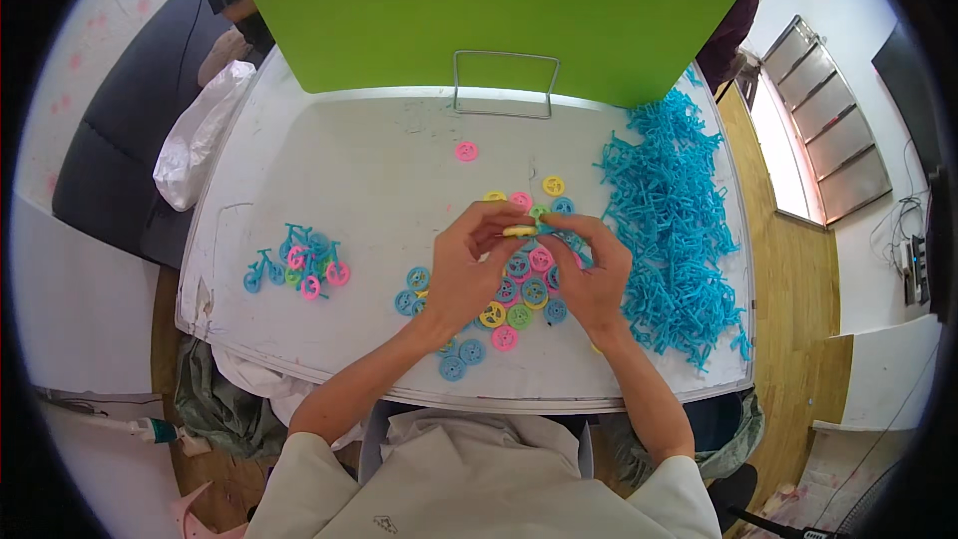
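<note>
Over the middle of the table, my left hand [461, 265] is closed on a small yellow toy wheel [518, 231], seen nearly edge-on between thumb and fingers. My right hand [597, 274] pinches a blue plastic toy bicycle frame [569, 239] right beside that wheel; the fingers hide most of it. The two hands nearly meet at the fingertips. Below and around them lie several loose spoked wheels in blue, pink, yellow and green, among them a pink wheel [505, 338] and a blue wheel [472, 351].
A big heap of blue frames [669, 230] covers the table's right side. At left sits a small cluster of assembled toy bicycles [311, 265]. A lone pink wheel [466, 151] lies farther back. A green panel [499, 20] with a wire stand [504, 115] rises at the far edge.
</note>
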